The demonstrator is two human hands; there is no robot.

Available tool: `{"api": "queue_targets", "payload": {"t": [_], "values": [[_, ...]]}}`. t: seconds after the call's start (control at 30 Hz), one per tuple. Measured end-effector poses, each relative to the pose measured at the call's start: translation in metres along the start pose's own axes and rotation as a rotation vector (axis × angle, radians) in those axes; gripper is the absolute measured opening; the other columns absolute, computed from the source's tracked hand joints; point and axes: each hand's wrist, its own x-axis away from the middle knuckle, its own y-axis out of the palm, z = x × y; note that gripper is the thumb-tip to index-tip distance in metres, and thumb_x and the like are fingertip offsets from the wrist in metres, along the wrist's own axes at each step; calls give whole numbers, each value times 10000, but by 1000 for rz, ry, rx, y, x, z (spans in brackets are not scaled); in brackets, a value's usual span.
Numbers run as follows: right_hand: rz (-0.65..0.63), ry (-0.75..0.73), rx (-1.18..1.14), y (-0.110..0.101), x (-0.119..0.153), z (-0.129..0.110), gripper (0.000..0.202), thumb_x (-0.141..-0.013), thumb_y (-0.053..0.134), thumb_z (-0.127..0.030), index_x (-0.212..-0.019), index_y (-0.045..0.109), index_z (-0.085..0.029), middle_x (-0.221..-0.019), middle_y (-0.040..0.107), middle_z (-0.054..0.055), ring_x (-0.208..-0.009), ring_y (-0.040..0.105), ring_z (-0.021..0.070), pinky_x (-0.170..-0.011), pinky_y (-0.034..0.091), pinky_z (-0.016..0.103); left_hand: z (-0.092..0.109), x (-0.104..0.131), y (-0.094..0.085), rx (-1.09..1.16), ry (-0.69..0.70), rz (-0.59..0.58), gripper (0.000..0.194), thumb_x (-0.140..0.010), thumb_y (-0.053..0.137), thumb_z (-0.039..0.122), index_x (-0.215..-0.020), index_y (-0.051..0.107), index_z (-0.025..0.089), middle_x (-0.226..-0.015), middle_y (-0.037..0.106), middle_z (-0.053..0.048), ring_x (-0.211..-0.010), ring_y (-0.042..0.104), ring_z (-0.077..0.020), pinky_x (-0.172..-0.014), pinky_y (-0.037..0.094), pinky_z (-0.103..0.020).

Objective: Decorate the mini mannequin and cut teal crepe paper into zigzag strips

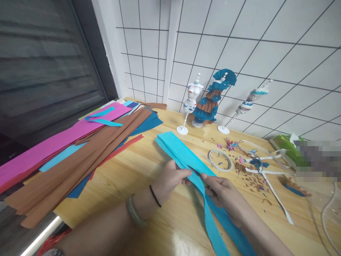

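Observation:
A long turquoise crepe paper sheet (183, 149) lies folded across the wooden table (128, 174), running toward the lower right. My left hand (174, 177) pinches its left edge between thumb and fingers. Just to the right, my right hand (220, 188) is closed around the handles of dark scissors (195, 171), whose blades are at the paper. Beside the blades a narrower turquoise strip (210, 220) parts from the wider piece and curves down toward me. My right fingers partly hide the scissor handles.
Brown (106, 149) and pink paper strips (66, 137) are piled at the left. Along the wall stand two white mannequins (194, 94) and one dressed in blue and brown paper (210, 101). A tape roll (220, 160), paper scraps and a green tissue pack (285, 147) lie at the right.

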Motion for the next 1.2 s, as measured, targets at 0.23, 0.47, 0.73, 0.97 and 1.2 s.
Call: {"api": "queue_targets", "payload": {"t": [0.23, 0.47, 0.73, 0.97, 1.2], "values": [[11, -22, -5, 0, 1, -2, 564, -662, 505, -720, -501, 300, -219, -440, 215, -92, -404, 142, 58, -426, 81, 254, 0, -2, -2, 32, 22, 13, 266, -593, 657, 235, -828, 589, 130, -826, 658, -87, -693, 612, -180, -584, 479, -290], [14, -24, -3, 2, 0, -4, 550, -679, 498, -704, -501, 305, -220, -434, 219, -90, -397, 146, 59, -424, 84, 254, 2, -7, -5, 104, 82, 48, 266, -560, 687, 211, -787, 568, 139, -771, 654, -62, -668, 613, -175, -599, 494, -305], [0, -24, -79, 4, -5, -4, 542, -673, 533, -687, -512, 321, -215, -444, 215, -97, -403, 150, 54, -418, 82, 249, 4, -5, -3, 124, 84, 15, 236, -570, 679, 191, -763, 555, 132, -752, 644, -56, -656, 602, -166, -613, 498, -318], [-2, -19, -130, 5, -8, -4, 566, -622, 584, -697, -509, 305, -217, -450, 215, -99, -400, 143, 48, -409, 78, 239, 2, -7, -5, 117, 82, 28, 260, -566, 694, 214, -782, 575, 134, -774, 654, -65, -678, 613, -176, -602, 488, -300], [19, -12, -123, 7, -5, -5, 563, -615, 578, -703, -512, 310, -219, -456, 204, -102, -394, 148, 46, -409, 81, 231, 0, -8, -5, 117, 86, 25, 264, -566, 694, 214, -782, 564, 135, -787, 653, -73, -695, 620, -196, -620, 500, -330]]}}
